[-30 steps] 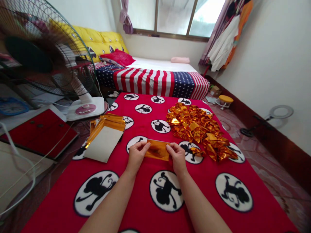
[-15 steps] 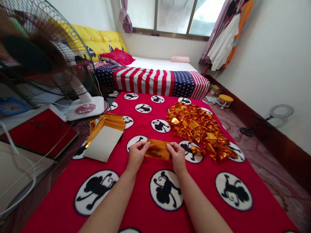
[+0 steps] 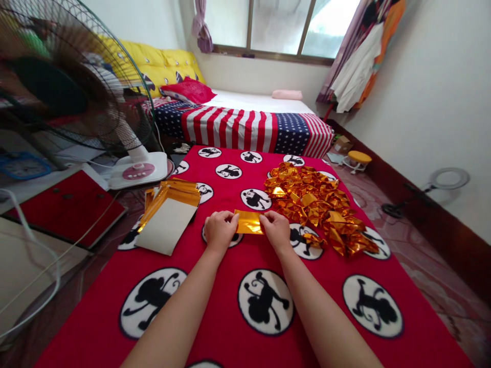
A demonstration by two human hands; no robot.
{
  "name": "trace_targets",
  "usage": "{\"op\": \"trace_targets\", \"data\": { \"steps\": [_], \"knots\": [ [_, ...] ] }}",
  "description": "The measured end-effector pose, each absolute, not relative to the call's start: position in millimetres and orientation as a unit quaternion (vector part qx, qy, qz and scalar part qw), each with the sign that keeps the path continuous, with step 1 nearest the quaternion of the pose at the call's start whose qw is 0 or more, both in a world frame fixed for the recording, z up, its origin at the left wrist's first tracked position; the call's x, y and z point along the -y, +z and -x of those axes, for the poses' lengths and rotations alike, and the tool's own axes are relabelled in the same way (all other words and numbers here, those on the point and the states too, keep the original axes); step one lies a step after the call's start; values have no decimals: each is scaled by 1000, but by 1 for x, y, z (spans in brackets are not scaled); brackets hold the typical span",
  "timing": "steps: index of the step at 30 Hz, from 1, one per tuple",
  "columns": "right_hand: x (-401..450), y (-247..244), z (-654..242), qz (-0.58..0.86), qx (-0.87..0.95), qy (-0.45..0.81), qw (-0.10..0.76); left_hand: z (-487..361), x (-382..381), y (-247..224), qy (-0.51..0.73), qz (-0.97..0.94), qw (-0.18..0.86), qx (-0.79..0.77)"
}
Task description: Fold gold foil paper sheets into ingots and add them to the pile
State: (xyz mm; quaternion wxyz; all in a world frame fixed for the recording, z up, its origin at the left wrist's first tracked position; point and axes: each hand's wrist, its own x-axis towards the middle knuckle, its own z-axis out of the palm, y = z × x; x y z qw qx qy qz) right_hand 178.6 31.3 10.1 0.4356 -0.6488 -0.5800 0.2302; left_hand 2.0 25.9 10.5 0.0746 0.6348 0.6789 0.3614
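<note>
A strip of shiny gold foil paper point(image 3: 249, 223) is stretched between my two hands above the red cloth. My left hand point(image 3: 221, 230) pinches its left end between thumb and fingers. At the right end, my right hand point(image 3: 276, 229) grips it the same way. To the right lies a heap of folded gold foil pieces point(image 3: 310, 197), with one small piece at its near edge. On the left rests a stack of flat gold foil sheets point(image 3: 180, 191), partly covered by a pale grey-white sheet point(image 3: 166, 225).
The red cloth point(image 3: 215, 327) with monkey prints covers the table. A running fan point(image 3: 138, 171) stands at the left, beside a red panel point(image 3: 72, 209). Behind is a bed point(image 3: 245, 128) with a striped cover. A yellow stool point(image 3: 359, 157) and a ring light point(image 3: 448, 178) stand at the right.
Both hands have moved slightly away from me with the foil paper. The strip looks narrower in height and now reflects brightly. The camera view has shifted a little.
</note>
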Motion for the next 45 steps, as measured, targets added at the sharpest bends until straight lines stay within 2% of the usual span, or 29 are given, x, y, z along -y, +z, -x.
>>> {"op": "trace_targets", "data": {
  "steps": [4,8,14,20,33,45],
  "knots": [
    [-41,7,-172,696,593,156,374,-5,-34,8,274,-664,31,-695],
    [-39,4,-165,743,606,80,274,-8,-34,6,253,-665,16,-703],
    [-35,3,-160,729,622,36,282,-8,-34,7,258,-656,36,-709],
    [-34,1,-156,709,672,16,215,-9,-36,4,239,-709,62,-661],
    [-3,8,-151,685,695,33,216,11,-30,15,155,-759,126,-620],
    [-20,-1,-176,672,687,162,223,3,-30,22,134,-730,151,-653]
  ]
}}
